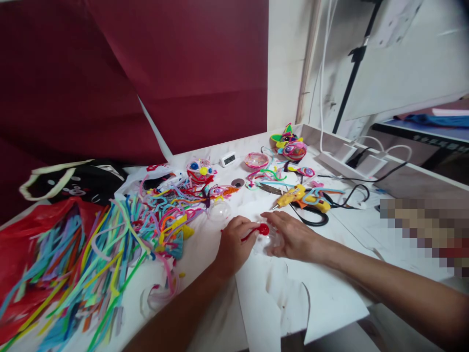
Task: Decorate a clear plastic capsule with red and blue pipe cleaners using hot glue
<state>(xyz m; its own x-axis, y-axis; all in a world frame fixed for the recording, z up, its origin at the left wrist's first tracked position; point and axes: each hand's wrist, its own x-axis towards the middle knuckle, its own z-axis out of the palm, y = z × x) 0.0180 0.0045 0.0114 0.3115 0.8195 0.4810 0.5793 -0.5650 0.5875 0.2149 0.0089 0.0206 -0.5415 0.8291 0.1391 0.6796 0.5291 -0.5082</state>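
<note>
My left hand [234, 242] is closed, its fingers pinching a red pipe cleaner [256, 231] that coils into a small red knot at its tip. My right hand [291, 237] rests beside it, fingers curled round a clear plastic half-sphere [266, 242] lying on the white table [330, 293]. The red coil sits on or in that clear shell, between both hands. Another clear plastic ball [220, 211] lies just left of my left hand.
A big heap of coloured pipe cleaners [110, 244] spills from a red bag [22, 234] on the left. A yellow glue gun [298, 195], scissors [271, 188], finished pipe-cleaner figures [289, 144], a small clock [229, 159], a power strip [348, 161] and a black bag [80, 183] lie behind.
</note>
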